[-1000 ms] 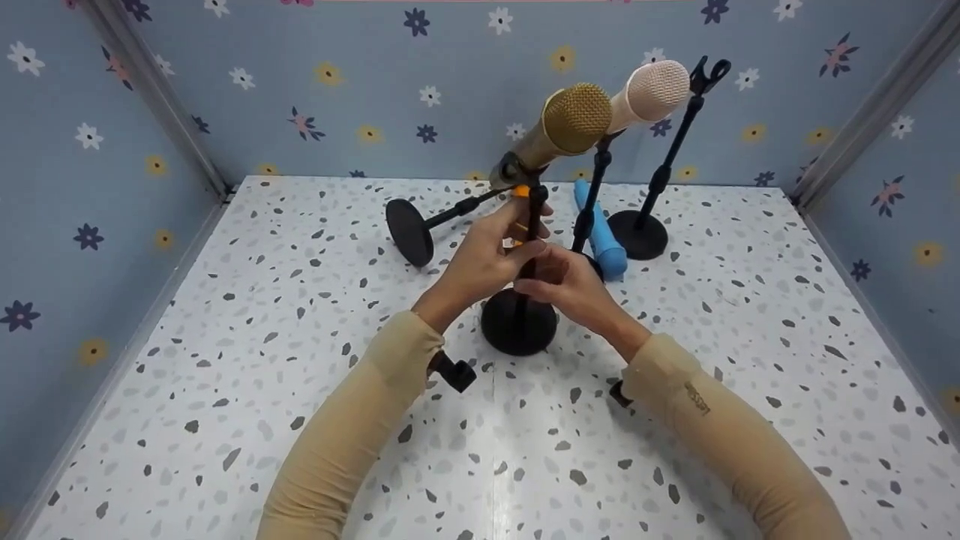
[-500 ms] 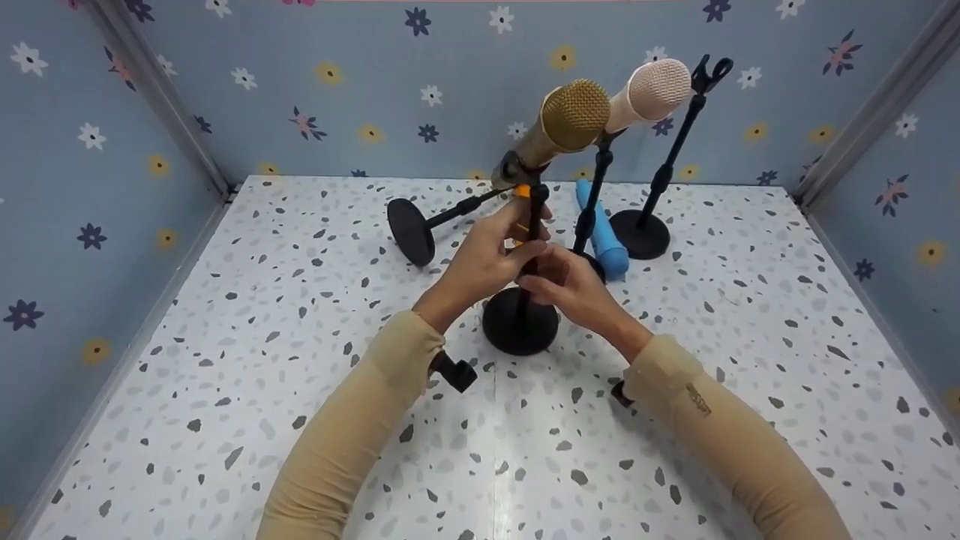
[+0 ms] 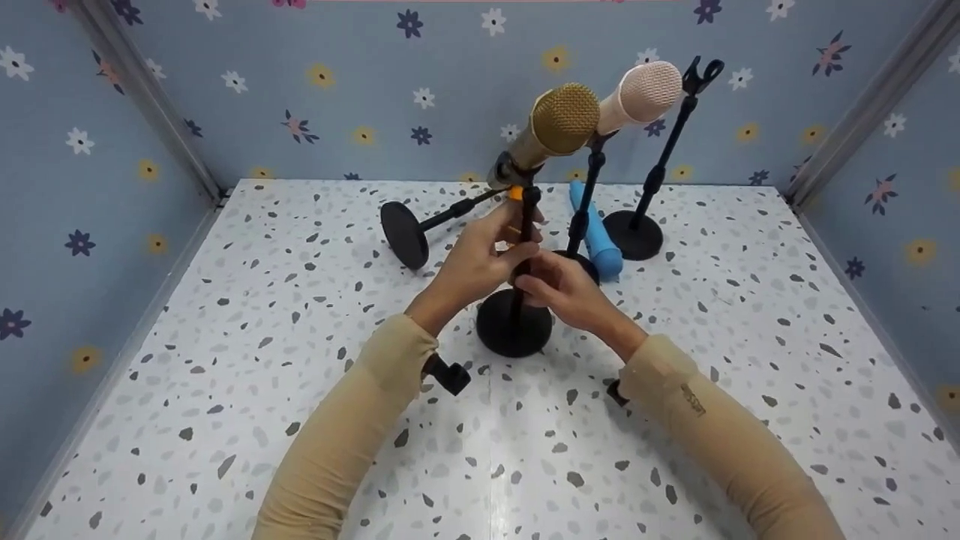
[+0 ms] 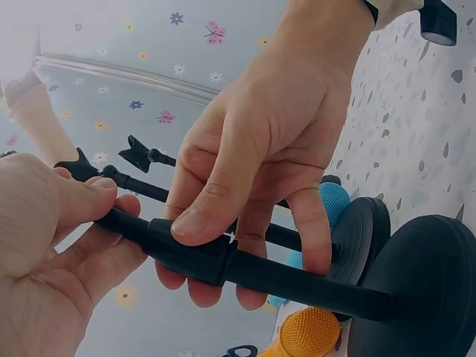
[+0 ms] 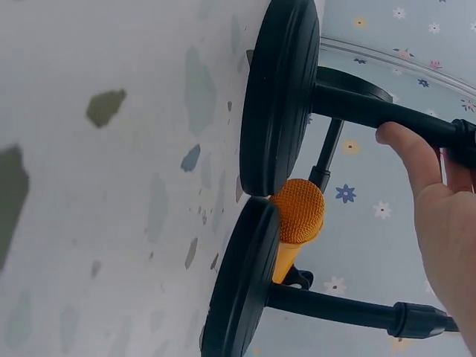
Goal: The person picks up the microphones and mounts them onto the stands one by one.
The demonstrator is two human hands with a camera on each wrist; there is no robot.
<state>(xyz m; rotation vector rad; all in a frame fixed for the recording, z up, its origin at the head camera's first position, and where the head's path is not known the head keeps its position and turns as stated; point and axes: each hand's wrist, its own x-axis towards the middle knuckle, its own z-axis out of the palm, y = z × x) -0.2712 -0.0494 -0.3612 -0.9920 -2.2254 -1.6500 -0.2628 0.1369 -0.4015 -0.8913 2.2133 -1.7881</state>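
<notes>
A gold microphone (image 3: 566, 120) sits tilted in the clip of a black microphone stand (image 3: 514, 330), which stands upright on its round base. My left hand (image 3: 472, 255) grips the upper part of the pole, thumb in front. Just below it, my right hand (image 3: 566, 289) pinches the pole, fingers behind. In the left wrist view, the right thumb lies on the thick collar (image 4: 190, 249) of the pole. An orange microphone (image 5: 297, 212) shows behind the bases in the right wrist view; in the head view my left hand mostly hides it.
Close behind stands another stand holding a pale pink microphone (image 3: 649, 94). A blue microphone (image 3: 600, 240) lies beside it. To the right is a stand with a bare clip (image 3: 701, 75); at left, a stand lies tipped, its base (image 3: 405, 235) on edge. Flowered walls (image 3: 262, 105) enclose the speckled table.
Both hands keep their hold on the pole, and the microphones and stands stay where they were. Only the head view has shifted slightly.
</notes>
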